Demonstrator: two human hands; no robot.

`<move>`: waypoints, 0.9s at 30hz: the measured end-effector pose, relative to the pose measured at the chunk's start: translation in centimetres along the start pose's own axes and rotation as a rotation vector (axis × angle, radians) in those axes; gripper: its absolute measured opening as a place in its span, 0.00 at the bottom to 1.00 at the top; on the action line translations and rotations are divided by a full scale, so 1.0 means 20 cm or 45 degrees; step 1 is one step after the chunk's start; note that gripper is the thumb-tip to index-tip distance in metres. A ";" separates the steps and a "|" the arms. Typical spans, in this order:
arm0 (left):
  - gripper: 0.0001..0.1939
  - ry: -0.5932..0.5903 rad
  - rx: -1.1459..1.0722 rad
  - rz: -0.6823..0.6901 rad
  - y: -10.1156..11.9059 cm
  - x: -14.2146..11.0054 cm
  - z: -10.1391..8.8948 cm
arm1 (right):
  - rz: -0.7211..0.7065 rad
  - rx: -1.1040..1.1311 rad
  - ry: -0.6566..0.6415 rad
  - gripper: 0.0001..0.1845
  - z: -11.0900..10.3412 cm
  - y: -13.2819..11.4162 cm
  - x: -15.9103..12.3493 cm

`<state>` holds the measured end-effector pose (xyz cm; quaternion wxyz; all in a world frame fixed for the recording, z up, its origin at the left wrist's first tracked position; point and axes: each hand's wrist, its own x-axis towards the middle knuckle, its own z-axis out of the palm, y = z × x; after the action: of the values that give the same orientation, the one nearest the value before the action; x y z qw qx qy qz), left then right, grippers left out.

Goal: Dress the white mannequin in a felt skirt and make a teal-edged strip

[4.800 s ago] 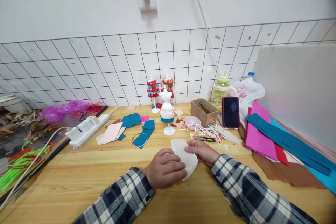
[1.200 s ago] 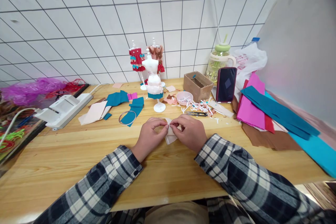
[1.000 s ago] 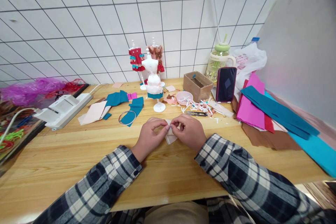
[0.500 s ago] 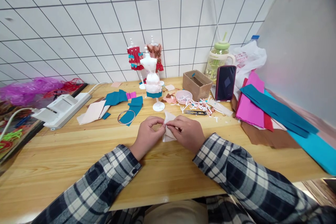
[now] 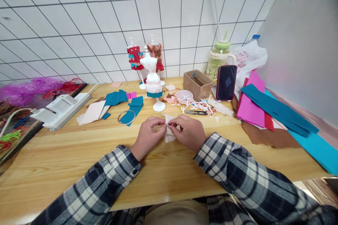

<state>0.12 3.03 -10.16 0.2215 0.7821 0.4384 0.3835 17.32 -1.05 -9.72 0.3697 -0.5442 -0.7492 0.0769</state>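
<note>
Presently, the white dress form (image 5: 149,65) stands upright on the bench (image 5: 79,168) and partly blocks the view of a brown-frilled form (image 5: 156,51) behind it; a red-dressed form (image 5: 135,58) stands behind and to its left. Left of the white dress form lie teal pieces (image 5: 116,97), a ring (image 5: 118,117) partly over one of them, a pile of pale sheets (image 5: 92,112) and, farthest out, a power strip (image 5: 59,114). Right of it are a pink bowl (image 5: 185,102), paper scraps (image 5: 202,105), black snips (image 5: 195,112), a cardboard box (image 5: 203,89), and an upright phone (image 5: 226,82) before a bottle (image 5: 219,56); coloured sheets (image 5: 252,103) lie farther right.

The thin off-white sheet (image 5: 169,137) is on the near side of the white dress form, slightly right of its base, between the left hand (image 5: 149,134) and the right hand (image 5: 189,132). Each hand's grip pinches it near mid-length, fingertips close together and covering that portion. Its long axis appears to run away from the person, far end toward the white dress form's base, near end toward the bench's front edge.
</note>
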 end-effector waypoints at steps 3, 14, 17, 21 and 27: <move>0.05 -0.016 0.010 0.034 0.01 0.00 0.00 | 0.008 0.022 0.011 0.08 -0.01 0.00 0.00; 0.05 -0.058 -0.006 0.037 0.03 0.00 -0.01 | 0.105 0.162 -0.019 0.03 0.01 0.01 0.02; 0.05 -0.044 0.001 0.040 0.02 0.00 -0.01 | 0.092 0.170 -0.021 0.04 0.01 0.01 0.02; 0.06 -0.032 0.010 0.040 0.02 -0.01 -0.01 | 0.073 0.188 -0.017 0.05 0.01 0.01 0.01; 0.05 -0.080 0.018 0.078 0.02 -0.01 -0.01 | 0.098 0.213 -0.027 0.02 0.01 0.01 0.02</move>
<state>0.12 2.66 -9.81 0.2178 0.8084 0.4097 0.3622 17.32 -0.58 -9.81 0.4027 -0.5391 -0.7224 0.1590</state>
